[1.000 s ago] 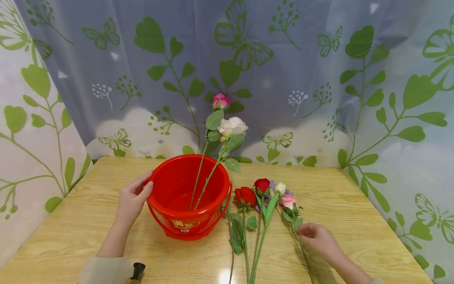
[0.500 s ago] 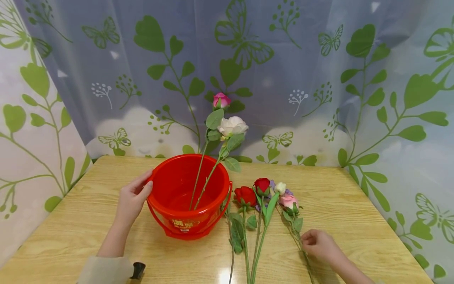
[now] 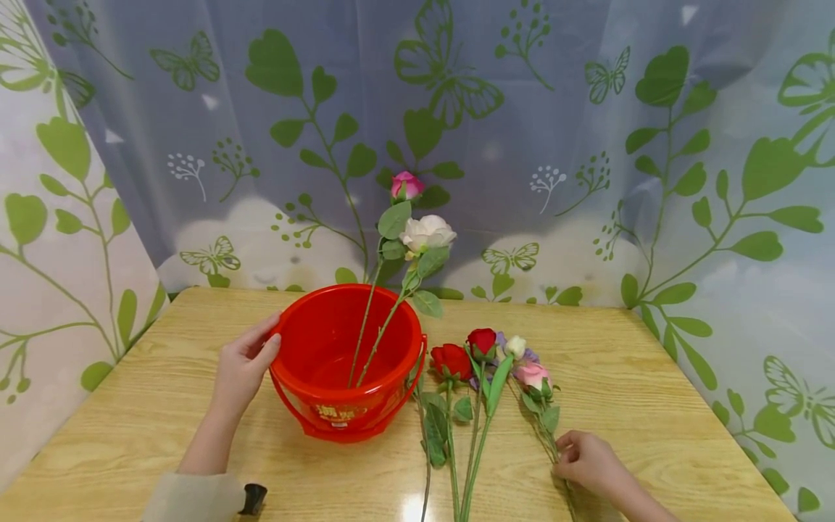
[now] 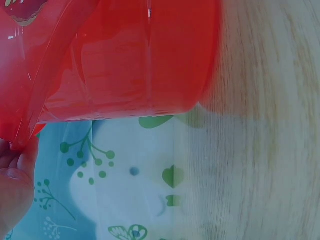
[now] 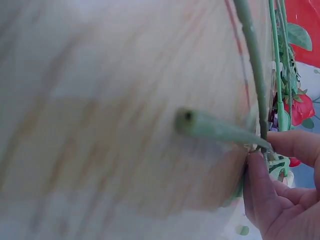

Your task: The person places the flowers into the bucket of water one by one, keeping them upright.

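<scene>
My left hand (image 3: 240, 366) grips the rim of the red bucket (image 3: 346, 413) at its left side; the left wrist view has its fingers (image 4: 15, 175) at the rim. Two artificial flowers lean in the bucket: a bright pink rose (image 3: 407, 186) and a white flower (image 3: 427, 234). At right, my right hand (image 3: 590, 464) pinches the stem of a light pink rose (image 3: 533, 375) low down, close over the table. In the right wrist view, a green stem (image 5: 215, 129) runs out from between the thumb and fingers, its cut end towards the camera. Another stem passes right beside the fingertips.
Between bucket and right hand lie two red roses (image 3: 451, 360), a cream bud (image 3: 516, 346) and purple blooms (image 3: 476, 381), stems towards me. The bucket's handle (image 3: 417, 377) hangs down at the front. A patterned curtain (image 3: 522, 145) stands behind the wooden table (image 3: 626, 355).
My right hand has slid down along the light pink rose's stem, towards me, and now pinches it. The rose has shifted slightly. My left hand and the bucket have stayed put.
</scene>
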Available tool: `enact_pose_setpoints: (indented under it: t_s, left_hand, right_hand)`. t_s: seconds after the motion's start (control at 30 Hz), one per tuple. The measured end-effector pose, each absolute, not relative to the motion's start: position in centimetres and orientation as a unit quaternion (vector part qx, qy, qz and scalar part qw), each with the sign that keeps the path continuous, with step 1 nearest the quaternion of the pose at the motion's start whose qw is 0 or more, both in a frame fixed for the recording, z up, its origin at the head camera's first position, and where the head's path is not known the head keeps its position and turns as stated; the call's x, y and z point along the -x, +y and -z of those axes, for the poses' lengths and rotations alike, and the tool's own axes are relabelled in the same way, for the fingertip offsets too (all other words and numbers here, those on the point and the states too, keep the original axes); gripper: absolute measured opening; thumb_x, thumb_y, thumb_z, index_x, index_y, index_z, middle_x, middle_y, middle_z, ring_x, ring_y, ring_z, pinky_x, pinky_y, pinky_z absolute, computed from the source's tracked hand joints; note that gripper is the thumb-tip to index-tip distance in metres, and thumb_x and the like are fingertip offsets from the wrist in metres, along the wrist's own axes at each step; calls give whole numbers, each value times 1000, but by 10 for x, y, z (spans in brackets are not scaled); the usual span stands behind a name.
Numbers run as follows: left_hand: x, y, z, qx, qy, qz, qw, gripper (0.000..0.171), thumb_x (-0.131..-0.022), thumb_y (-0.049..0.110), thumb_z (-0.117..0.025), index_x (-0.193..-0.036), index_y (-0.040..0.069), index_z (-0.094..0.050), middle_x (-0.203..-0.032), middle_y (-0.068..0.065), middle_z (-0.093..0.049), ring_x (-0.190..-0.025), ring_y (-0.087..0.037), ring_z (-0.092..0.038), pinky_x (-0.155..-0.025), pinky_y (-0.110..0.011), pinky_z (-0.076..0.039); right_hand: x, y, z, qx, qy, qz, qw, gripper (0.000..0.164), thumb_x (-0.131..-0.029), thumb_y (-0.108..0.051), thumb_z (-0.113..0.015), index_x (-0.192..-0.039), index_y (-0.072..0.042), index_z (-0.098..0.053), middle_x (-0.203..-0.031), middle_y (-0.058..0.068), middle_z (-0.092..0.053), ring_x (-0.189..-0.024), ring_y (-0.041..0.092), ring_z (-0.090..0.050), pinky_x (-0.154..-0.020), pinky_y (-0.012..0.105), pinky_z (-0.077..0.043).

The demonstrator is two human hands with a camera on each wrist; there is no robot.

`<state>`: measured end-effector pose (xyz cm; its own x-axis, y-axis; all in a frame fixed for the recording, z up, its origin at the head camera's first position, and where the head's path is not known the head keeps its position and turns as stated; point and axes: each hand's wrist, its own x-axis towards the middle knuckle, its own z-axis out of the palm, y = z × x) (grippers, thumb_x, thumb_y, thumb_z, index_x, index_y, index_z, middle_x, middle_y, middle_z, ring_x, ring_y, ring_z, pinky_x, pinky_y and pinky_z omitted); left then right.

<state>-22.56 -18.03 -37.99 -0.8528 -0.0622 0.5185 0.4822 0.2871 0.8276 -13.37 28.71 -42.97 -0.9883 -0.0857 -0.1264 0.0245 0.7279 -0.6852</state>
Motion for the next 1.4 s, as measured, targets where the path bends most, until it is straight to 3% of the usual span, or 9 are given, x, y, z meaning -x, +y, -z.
enact_pose_setpoints:
  t_s: [0.67,1.4]
  left_hand:
    - [225,-181,382,133,-770,581,227,33,-86,1,-53,-118,-6,-53,-115,-22,-53,-87,5,-53,-69,-11,-46]
    - [225,-179,379,134,-764,586,234,32,-86,1,-54,-118,-7,-54,-114,-22,-54,-86,5,-54,-69,-11,-46]
  right_hand:
    - [132,285,431,-12,924,376,63,32,-67,0,-69,-93,13,-56,-67,2,-52,-62,15,-47,-49,23,-41]
    - [132,285,415,-64,873,477,83,38,-75,6,-62,-107,21,-45,-74,7,-49,-65,17,-52,-55,29,-51]
